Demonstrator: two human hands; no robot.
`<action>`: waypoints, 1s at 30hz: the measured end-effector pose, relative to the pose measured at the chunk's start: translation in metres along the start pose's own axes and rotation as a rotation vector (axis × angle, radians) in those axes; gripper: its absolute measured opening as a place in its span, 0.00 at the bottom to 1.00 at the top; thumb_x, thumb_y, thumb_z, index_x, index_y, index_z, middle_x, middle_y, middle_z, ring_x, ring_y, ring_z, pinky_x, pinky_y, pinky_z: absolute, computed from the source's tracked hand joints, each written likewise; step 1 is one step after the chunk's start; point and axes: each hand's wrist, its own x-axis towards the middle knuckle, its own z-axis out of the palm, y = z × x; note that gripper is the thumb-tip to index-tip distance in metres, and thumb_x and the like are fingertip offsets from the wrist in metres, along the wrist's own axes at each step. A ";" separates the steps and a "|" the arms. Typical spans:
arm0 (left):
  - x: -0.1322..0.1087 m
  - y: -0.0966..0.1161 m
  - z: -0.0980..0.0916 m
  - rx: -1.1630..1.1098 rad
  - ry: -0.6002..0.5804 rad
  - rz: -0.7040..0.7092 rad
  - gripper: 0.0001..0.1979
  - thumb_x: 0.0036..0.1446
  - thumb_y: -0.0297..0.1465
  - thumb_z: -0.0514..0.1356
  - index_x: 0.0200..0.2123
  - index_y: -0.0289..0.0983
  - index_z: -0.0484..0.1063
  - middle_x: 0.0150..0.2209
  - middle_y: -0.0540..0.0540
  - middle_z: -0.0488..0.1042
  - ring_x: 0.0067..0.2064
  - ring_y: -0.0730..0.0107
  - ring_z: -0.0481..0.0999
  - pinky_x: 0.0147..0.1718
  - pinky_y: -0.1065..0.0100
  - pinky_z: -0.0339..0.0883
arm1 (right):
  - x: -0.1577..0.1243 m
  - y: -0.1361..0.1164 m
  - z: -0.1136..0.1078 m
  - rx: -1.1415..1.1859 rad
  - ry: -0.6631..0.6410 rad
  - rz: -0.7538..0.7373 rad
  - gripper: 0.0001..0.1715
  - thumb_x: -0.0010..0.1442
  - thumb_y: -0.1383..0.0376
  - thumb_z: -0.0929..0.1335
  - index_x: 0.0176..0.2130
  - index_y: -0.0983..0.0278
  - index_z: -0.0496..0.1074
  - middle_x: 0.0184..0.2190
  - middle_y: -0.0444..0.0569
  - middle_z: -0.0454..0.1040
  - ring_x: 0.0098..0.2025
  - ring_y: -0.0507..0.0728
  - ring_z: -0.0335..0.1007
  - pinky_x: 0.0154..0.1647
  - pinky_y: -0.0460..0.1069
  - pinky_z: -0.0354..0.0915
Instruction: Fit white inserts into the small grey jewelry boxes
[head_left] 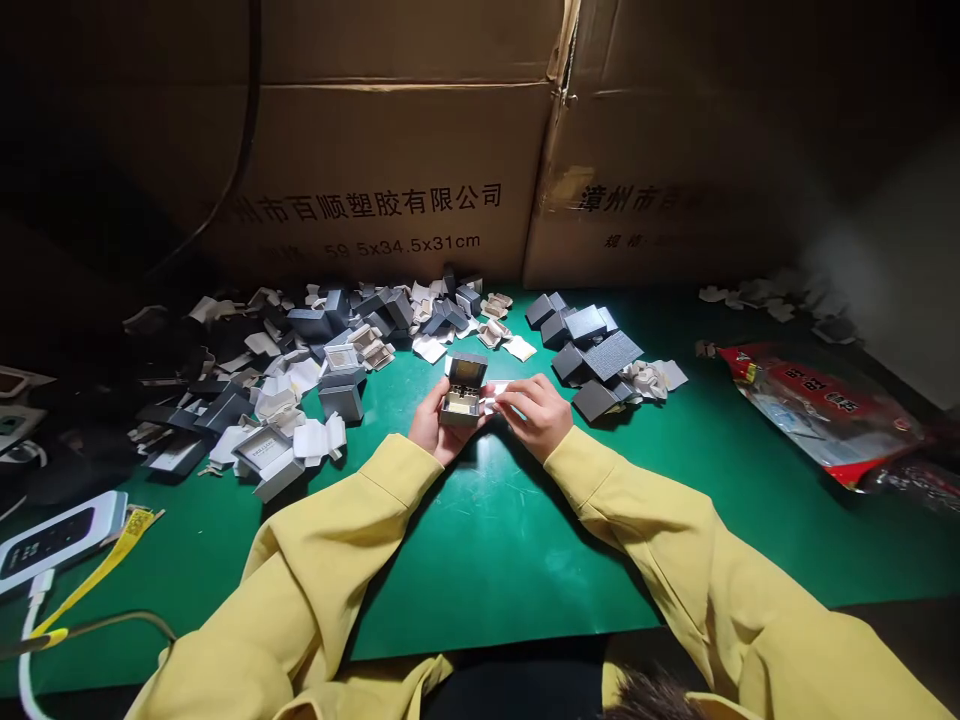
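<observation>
In the middle of the head view my left hand (433, 424) is wrapped round a small dark jewellery box (468, 371). Its lid stands raised and the pale inside shows. Just right of the box, my right hand (537, 412) pinches a small white insert (498, 394), which looks like folded card. The insert is close to the box's right side; whether the two touch I cannot tell. Both hands are held above the green table (480, 570).
A heap of dark boxes (341, 392) and white card inserts (285, 385) covers the left side. More dark boxes (611, 353) are piled right of my hands. A red plastic bag (825, 405) lies far right, a white device (64, 540) far left. Large cartons (375, 140) stand behind.
</observation>
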 end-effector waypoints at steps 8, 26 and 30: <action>0.007 -0.007 -0.007 0.019 -0.055 0.013 0.18 0.64 0.35 0.50 0.54 0.33 0.65 0.48 0.35 0.75 0.48 0.57 0.76 0.47 0.53 0.72 | 0.011 0.006 -0.002 0.308 0.219 0.422 0.15 0.56 0.55 0.69 0.27 0.63 0.76 0.26 0.47 0.72 0.26 0.52 0.63 0.26 0.48 0.63; 0.000 -0.011 -0.010 0.233 -0.140 -0.077 0.08 0.57 0.31 0.59 0.41 0.37 0.72 0.40 0.42 0.77 0.40 0.60 0.78 0.45 0.53 0.73 | 0.005 -0.001 -0.002 0.237 -0.005 -0.013 0.13 0.62 0.59 0.65 0.32 0.60 0.76 0.32 0.50 0.76 0.36 0.54 0.72 0.37 0.49 0.70; 0.002 -0.012 -0.011 0.237 -0.144 -0.067 0.08 0.57 0.32 0.60 0.39 0.36 0.72 0.37 0.42 0.77 0.38 0.62 0.78 0.43 0.57 0.73 | 0.007 0.002 -0.005 0.121 -0.080 -0.095 0.13 0.62 0.60 0.64 0.32 0.61 0.76 0.33 0.49 0.78 0.36 0.54 0.72 0.37 0.48 0.68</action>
